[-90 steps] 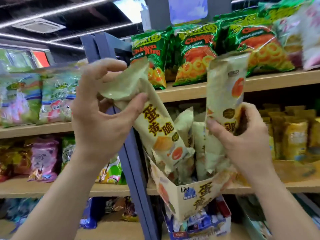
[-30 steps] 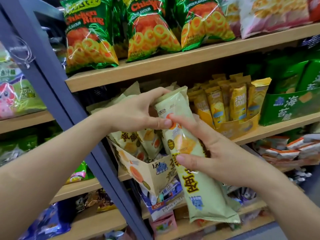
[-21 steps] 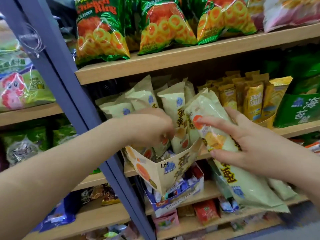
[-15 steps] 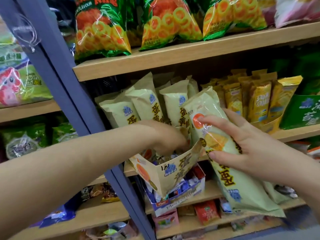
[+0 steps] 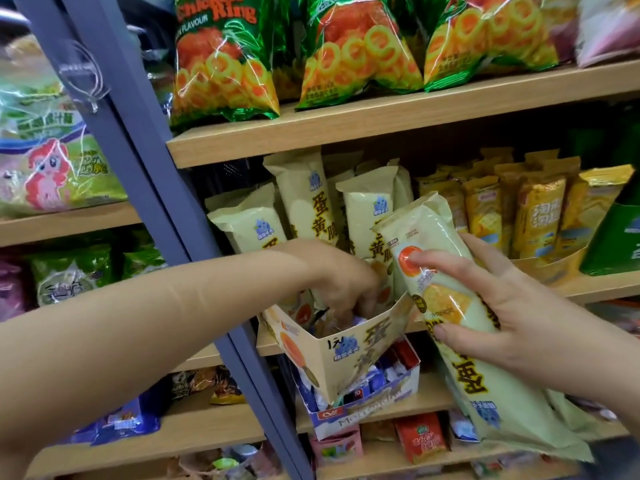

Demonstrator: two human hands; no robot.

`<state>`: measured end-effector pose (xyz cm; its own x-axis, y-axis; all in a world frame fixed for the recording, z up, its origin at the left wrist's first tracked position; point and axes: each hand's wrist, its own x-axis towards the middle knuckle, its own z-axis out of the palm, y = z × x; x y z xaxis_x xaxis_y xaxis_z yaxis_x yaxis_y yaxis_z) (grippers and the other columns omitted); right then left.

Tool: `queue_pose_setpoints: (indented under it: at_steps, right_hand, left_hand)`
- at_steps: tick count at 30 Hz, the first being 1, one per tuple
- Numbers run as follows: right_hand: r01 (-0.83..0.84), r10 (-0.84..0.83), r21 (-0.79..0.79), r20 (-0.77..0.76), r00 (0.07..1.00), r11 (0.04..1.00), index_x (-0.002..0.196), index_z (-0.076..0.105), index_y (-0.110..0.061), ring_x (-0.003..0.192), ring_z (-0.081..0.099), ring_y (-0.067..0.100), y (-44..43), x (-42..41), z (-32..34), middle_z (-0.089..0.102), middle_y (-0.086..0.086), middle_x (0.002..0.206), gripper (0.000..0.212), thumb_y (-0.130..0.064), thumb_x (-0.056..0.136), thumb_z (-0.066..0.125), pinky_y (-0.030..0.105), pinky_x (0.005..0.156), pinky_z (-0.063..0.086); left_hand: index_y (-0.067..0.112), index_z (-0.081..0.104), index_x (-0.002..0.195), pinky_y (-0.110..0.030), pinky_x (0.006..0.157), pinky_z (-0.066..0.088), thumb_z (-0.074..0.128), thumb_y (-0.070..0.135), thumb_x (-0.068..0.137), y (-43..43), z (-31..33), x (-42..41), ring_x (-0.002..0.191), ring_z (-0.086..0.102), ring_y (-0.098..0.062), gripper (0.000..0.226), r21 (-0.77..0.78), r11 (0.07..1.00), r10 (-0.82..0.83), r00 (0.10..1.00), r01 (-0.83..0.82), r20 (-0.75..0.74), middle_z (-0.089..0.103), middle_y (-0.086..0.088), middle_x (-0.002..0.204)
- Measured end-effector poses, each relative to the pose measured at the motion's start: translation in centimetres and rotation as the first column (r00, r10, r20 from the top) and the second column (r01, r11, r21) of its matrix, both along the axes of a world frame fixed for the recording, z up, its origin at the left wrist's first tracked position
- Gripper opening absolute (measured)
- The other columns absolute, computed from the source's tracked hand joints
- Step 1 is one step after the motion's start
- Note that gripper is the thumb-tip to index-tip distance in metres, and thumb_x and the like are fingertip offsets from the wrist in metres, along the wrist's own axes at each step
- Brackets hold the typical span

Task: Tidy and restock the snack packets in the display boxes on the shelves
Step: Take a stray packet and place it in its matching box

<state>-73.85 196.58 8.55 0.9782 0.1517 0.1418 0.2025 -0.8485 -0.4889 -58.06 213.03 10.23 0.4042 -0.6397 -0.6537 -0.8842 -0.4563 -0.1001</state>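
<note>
Left hand [image 5: 332, 275] is dipping into cardboard display box [image 5: 346, 351]; fingers are hiding (grip unreadable). Right hand [image 5: 502, 306] is clasping glossy pale packet [image 5: 460, 375], fingers curling round.

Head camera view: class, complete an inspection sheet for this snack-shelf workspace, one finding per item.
Surface: wooden shelf, carrying the boxes.
Job's things: cream display box, front creased; cream packets standing in it; held packet outside it, upside down.
Clutter: red packet loose on the lowest shelf.
Hands: left hand reaches into the box, fingertips hidden; right hand grips the held packet.
Cables: nothing seen.
Surroundings: Chicken Ring bags above; yellow packets at right; blue upright at left.
</note>
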Motion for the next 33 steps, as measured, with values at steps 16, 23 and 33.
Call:
queue_pose_setpoints:
  at_steps: [16, 23, 33]
  right_hand:
    - [-0.078, -0.019, 0.583, 0.158, 0.987, 0.808, 0.129, 0.009, -0.080, 0.107, 0.062, -0.002, -0.1, -0.6, 0.5, 0.047, -0.045, 0.121, 0.102, -0.047, 0.064, 0.081, 0.029, 0.083, 0.055]
    - [-0.482, -0.053, 0.779, 0.545, 0.837, 0.400, 0.153, 0.016, -0.012, 0.111, 0.065, 0.023, 2.4, 3.3, 5.6, 0.061, 0.004, 0.127, 0.116, -0.025, 0.064, 0.089, 0.039, 0.087, 0.055]
    - [-0.139, -0.041, 0.595, 0.279, 0.960, 0.792, 0.151, 0.018, -0.039, 0.129, 0.044, -0.002, 8.1, 6.5, 0.7, 0.047, -0.017, 0.142, 0.117, -0.035, 0.060, 0.092, 0.022, 0.107, 0.041]
  left_hand:
    - [0.037, 0.054, 0.099, -0.034, 0.074, 0.051, 0.044, 0.030, 0.097, 9.1, 0.8, -2.5, 0.086, 0.062, -0.011, 0.013, -0.992, -0.084, 0.337, 0.934, -0.099, -0.122, 0.065, 0.015, 0.093]
    - [0.030, 0.051, 0.105, -0.060, 0.076, 0.049, 0.036, 0.044, 0.099, 9.0, -0.2, -3.5, 0.092, 0.063, -0.032, 0.021, -0.948, -0.272, 0.368, 0.892, -0.165, -0.261, 0.067, -0.002, 0.105]
    - [0.028, 0.045, 0.091, -0.033, 0.062, 0.044, 0.036, 0.033, 0.101, 12.3, 1.9, -6.6, 0.068, 0.053, -0.013, 0.015, -0.927, -0.372, 0.494, 0.856, 0.053, -0.150, 0.057, 0.015, 0.081]
